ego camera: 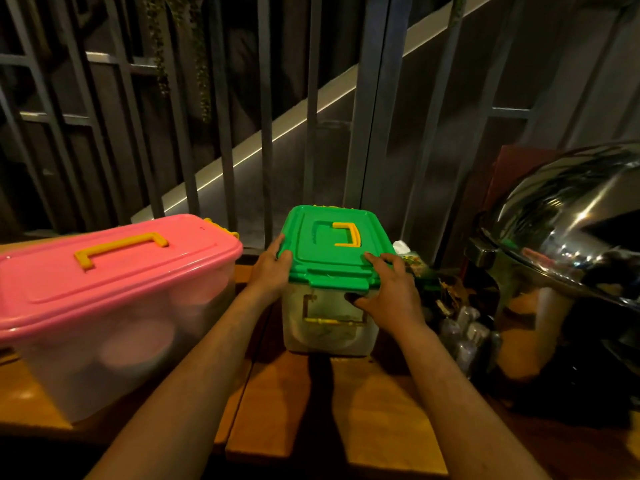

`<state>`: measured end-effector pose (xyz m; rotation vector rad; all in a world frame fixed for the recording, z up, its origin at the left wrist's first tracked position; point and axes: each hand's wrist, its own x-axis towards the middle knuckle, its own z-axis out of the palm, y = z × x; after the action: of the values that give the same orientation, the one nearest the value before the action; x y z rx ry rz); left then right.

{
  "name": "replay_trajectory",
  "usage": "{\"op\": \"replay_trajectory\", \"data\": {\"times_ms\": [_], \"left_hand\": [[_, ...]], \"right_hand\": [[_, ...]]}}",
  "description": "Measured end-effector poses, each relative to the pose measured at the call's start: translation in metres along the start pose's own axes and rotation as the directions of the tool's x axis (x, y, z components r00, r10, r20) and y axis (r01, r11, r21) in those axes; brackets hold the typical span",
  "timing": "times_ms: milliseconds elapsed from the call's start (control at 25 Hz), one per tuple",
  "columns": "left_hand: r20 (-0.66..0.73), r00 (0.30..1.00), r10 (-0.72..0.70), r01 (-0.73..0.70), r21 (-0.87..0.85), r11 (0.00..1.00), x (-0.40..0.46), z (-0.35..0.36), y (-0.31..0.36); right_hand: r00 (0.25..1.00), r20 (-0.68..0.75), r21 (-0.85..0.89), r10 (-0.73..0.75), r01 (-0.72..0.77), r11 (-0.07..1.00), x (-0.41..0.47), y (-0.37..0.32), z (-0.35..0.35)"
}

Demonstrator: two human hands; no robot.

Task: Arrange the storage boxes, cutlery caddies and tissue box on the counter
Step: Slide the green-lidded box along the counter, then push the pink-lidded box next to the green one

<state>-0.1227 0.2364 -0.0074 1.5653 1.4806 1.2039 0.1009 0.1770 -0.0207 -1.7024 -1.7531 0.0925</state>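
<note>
Glossy plastic lids (332, 244), wooden counter (287, 403), mirror-polished metal dome (568, 216)

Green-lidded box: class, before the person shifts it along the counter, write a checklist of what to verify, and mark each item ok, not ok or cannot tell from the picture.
1. Both hands on the green-lidded box: left hand at its left side, right hand at the front right corner. Ok.
2. Green lid seated flat, front latch down. Ok.
3. Grip firm enough to lift. Cannot tell.
4. Gap to the pink-lidded box on the left: the two stand apart. Ok.
5. Room on the right: cutlery caddy and steel dome lid crowd close. Not ok.
6. Weight of contents behind the cloudy wall. Cannot tell.
</note>
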Motion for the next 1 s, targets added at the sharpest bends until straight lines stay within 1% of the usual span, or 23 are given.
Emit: {"op": "replay_trajectory", "data": {"times_ms": [80, 200, 320, 400, 440, 520, 600, 640, 760, 880, 920, 1000], "left_hand": [[-0.033, 0.999, -0.010, 0.011, 0.041, 0.999, -0.001, 0.002, 0.000], [-0.087, 0.995, 0.058, -0.050, 0.092, 0.994, -0.023, 0.005, 0.001], [0.020, 0.990, 0.138, -0.139, 0.192, 0.972, -0.058, -0.009, 0.003], [0.072, 0.964, 0.257, -0.267, 0.324, 0.908, -0.086, -0.037, 0.002], [0.059, 0.941, 0.334, -0.328, 0.409, 0.852, -0.099, -0.056, 0.000], [0.008, 0.888, 0.460, -0.391, 0.539, 0.746, -0.123, -0.101, -0.007], [-0.070, 0.851, 0.520, -0.374, 0.613, 0.695, -0.142, -0.153, -0.019], [-0.105, 0.839, 0.534, -0.349, 0.650, 0.675, -0.147, -0.178, -0.025], [-0.174, 0.857, 0.485, -0.209, 0.743, 0.635, -0.145, -0.265, -0.053], [-0.210, 0.891, 0.403, -0.111, 0.758, 0.642, -0.131, -0.343, -0.080], [-0.183, 0.909, 0.375, -0.100, 0.776, 0.622, -0.126, -0.360, -0.087], [-0.061, 0.950, 0.306, -0.128, 0.818, 0.561, -0.115, -0.384, -0.102]], "right_hand": [[1.000, 0.013, -0.010, 0.006, -0.006, 1.000, 0.001, -0.001, -0.003], [0.998, 0.058, -0.119, 0.022, -0.015, 0.993, -0.006, -0.009, -0.010], [0.987, 0.138, -0.240, 0.082, -0.047, 0.970, -0.006, -0.015, -0.020], [0.974, 0.188, -0.301, 0.125, -0.064, 0.952, -0.012, -0.028, -0.024], [0.974, 0.187, -0.314, 0.130, -0.066, 0.947, -0.020, -0.040, -0.023], [0.993, 0.104, -0.288, 0.055, -0.023, 0.957, -0.041, -0.077, -0.012], [0.996, 0.011, -0.201, -0.085, 0.085, 0.976, -0.065, -0.124, 0.008], [0.989, -0.007, -0.135, -0.147, 0.145, 0.980, -0.073, -0.147, 0.019], [0.951, -0.015, 0.063, -0.309, 0.309, 0.949, -0.089, -0.224, 0.060], [0.918, 0.028, 0.186, -0.396, 0.385, 0.904, -0.103, -0.304, 0.096], [0.913, 0.053, 0.206, -0.403, 0.385, 0.900, -0.108, -0.325, 0.107], [0.912, 0.120, 0.184, -0.391, 0.367, 0.912, -0.116, -0.363, 0.132]]}}
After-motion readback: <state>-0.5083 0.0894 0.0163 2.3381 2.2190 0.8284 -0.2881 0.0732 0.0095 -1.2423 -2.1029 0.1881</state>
